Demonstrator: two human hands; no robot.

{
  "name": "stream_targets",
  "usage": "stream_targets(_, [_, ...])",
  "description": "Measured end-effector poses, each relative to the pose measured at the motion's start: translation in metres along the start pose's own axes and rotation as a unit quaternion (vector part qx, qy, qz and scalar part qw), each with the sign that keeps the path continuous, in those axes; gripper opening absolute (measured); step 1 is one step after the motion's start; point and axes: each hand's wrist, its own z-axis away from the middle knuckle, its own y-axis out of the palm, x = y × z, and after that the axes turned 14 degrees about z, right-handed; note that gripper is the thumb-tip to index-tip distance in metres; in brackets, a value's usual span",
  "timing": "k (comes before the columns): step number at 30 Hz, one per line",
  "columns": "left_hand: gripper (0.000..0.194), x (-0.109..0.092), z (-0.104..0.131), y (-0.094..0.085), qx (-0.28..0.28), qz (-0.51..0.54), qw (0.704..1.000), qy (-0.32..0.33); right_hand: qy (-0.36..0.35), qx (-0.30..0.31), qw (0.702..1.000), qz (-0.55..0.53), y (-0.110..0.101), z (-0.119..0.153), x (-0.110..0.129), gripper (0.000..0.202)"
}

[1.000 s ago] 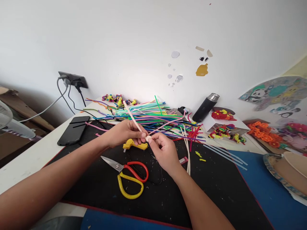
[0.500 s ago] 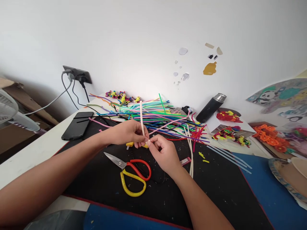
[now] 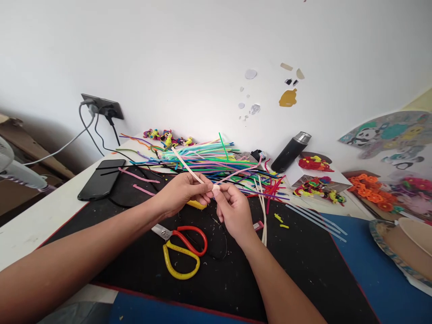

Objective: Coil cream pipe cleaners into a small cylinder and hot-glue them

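With the hands as the clock's centre and twelve toward the wall, the scissors (image 3: pixel 182 249) lie nearest, at seven o'clock on the black mat (image 3: pixel 297 274). Above the mat, the left hand (image 3: pixel 187 192) pinches a cream pipe cleaner (image 3: pixel 185 164) between thumb and fingers, while the right hand (image 3: pixel 234 207) has its fingers closed on a small rounded end (image 3: pixel 216 188), apparently of the same piece. The long free part slants toward eleven o'clock. It should handle as light and soft, fuzzy rather than slippery, bending easily and probably keeping its bend; the best hold seems close to the rounded end, pressed gently so the fuzz is not flattened, with the tail left loose. A yellow tool (image 3: pixel 196 205), partly hidden by the left hand, sits at eight, and spare cream pipe cleaners (image 3: pixel 263 207) near three. Farther out are a phone (image 3: pixel 97 184) at nine, a heap of coloured pipe cleaners (image 3: pixel 202 158) around twelve, and a flask (image 3: pixel 290 153) at two.
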Motion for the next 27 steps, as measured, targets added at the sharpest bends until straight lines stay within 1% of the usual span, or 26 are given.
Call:
stream_targets(3, [0.037,0.0,0.0,-0.004,0.008,-0.005,1.0,-0.015,-0.001,-0.004,1.0,-0.019,0.0,-0.001,-0.001,0.038])
stream_targets(7, [0.037,-0.001,0.002,-0.007,0.028,-0.035,0.999,-0.021,0.009,-0.014,0.999,-0.038,0.0,-0.003,-0.003,0.038])
stream_targets(13, [0.04,-0.001,0.006,-0.002,0.037,-0.081,0.996,-0.013,0.008,-0.022,0.998,-0.055,0.0,-0.004,-0.006,0.035])
stream_targets(16, [0.039,-0.004,0.008,0.001,0.045,-0.109,0.993,0.002,0.005,-0.014,0.999,-0.052,0.0,-0.003,-0.006,0.033])
stream_targets(20, [0.036,-0.013,0.008,-0.001,0.043,-0.149,0.988,0.021,-0.001,0.001,1.0,-0.031,-0.001,-0.002,-0.004,0.034])
stream_targets(24, [0.035,-0.021,0.007,-0.007,0.051,-0.194,0.98,0.023,-0.001,0.026,0.999,-0.02,-0.002,-0.002,-0.004,0.034])
stream_targets(27, [0.031,-0.024,0.005,-0.014,0.057,-0.255,0.965,0.031,-0.008,0.032,0.999,0.016,-0.001,-0.001,-0.008,0.033])
